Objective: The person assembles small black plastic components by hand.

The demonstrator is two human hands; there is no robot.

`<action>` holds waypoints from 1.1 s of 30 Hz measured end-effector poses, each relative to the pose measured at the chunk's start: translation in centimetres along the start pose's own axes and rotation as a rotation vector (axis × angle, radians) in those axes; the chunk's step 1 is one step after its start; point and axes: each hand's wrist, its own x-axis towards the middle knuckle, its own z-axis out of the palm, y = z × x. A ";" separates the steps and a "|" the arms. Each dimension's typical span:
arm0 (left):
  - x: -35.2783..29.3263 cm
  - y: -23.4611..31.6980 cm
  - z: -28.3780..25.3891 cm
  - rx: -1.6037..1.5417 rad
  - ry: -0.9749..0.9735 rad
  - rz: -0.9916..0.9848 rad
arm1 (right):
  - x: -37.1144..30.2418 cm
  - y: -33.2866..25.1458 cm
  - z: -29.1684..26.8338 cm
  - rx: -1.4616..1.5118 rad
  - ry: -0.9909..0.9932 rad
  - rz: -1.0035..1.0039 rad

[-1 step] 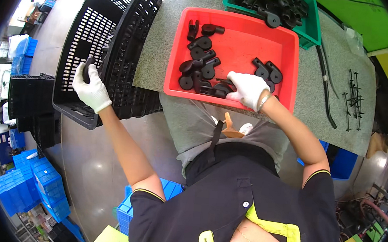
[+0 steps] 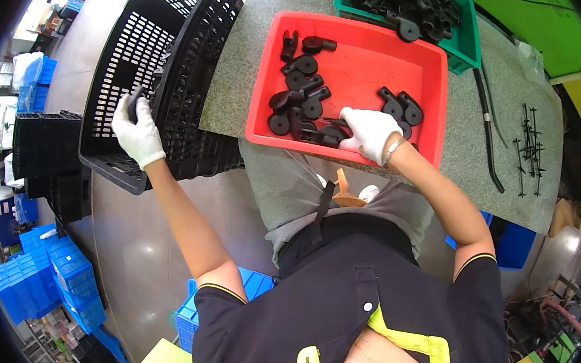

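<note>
My left hand, in a white glove, is closed on a black plastic part over the open side of a black slatted crate. My right hand, also gloved, reaches over the near wall of a red bin. Its thumb and fingers close around a black plastic part beside a cluster of similar parts, each with a round disc end and a short stem. Several more lie in the bin just beyond that hand. The fingers partly hide what they grip.
Behind the red bin stands a green crate heaped with black parts. Thin black rods and a black tube lie on the grey tabletop to the right. Blue crates are stacked on the floor at left.
My left hand has shifted slightly to the right with the black part in it. My right hand stays almost where it was.
</note>
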 end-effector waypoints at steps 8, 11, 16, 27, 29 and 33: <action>-6.6 7.9 2.5 -0.370 -0.086 -0.036 | 0.0 0.7 0.0 -0.093 0.087 0.108; -11.0 12.7 3.8 -0.621 -0.432 -0.238 | -1.3 1.1 -1.4 0.160 0.287 0.076; -16.3 17.4 5.2 -0.852 -0.808 -0.529 | -2.9 0.3 -3.1 0.539 0.492 -0.016; -16.7 19.4 5.6 -0.875 -1.002 -0.503 | -4.5 -1.1 -4.6 0.432 0.526 -0.251; -16.7 19.6 5.7 -1.154 -1.080 -0.735 | -4.5 -1.5 -4.6 0.464 0.509 -0.253; -17.6 19.3 6.2 -1.211 -0.962 -0.898 | -5.2 -1.8 -4.3 0.407 0.592 -0.137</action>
